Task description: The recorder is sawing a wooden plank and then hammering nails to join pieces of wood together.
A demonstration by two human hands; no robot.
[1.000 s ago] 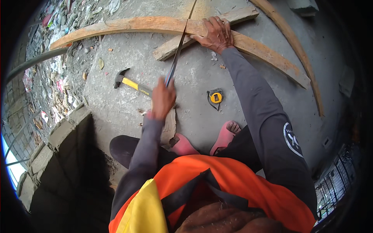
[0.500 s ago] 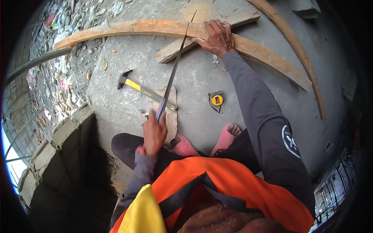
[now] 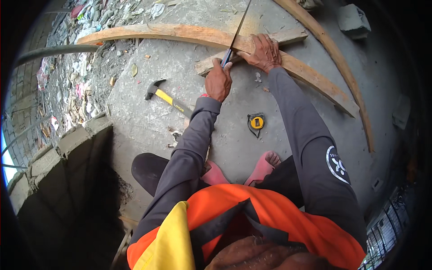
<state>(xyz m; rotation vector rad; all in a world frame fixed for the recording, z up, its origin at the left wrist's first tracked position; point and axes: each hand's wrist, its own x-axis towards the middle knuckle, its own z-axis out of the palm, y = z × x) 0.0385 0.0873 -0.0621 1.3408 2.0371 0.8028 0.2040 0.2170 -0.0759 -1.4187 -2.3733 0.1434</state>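
Observation:
My left hand point(image 3: 219, 83) is closed around the handle of a handsaw point(image 3: 238, 30). The saw's narrow blade points away from me and crosses the long wooden plank point(image 3: 171, 31) just left of my other hand. With fingers bent over the top, my right hand point(image 3: 262, 53) grips that plank and presses it down. A shorter piece of wood point(image 3: 291, 37) lies crosswise under the plank. A claw hammer point(image 3: 167, 95) with a yellow and grey handle rests on the concrete near my left forearm, which hides its handle end.
A yellow and black tape measure point(image 3: 257, 122) lies before my feet. Another long plank point(image 3: 335, 47) is at the far right, near a concrete block point(image 3: 354, 21). A low block wall point(image 3: 72, 141) stands on the left, with rubble and litter point(image 3: 83, 85) beyond it.
My left hand has pushed the saw forward, so its handle is now close to the plank. My right hand stays on the plank. The whole view has shifted slightly.

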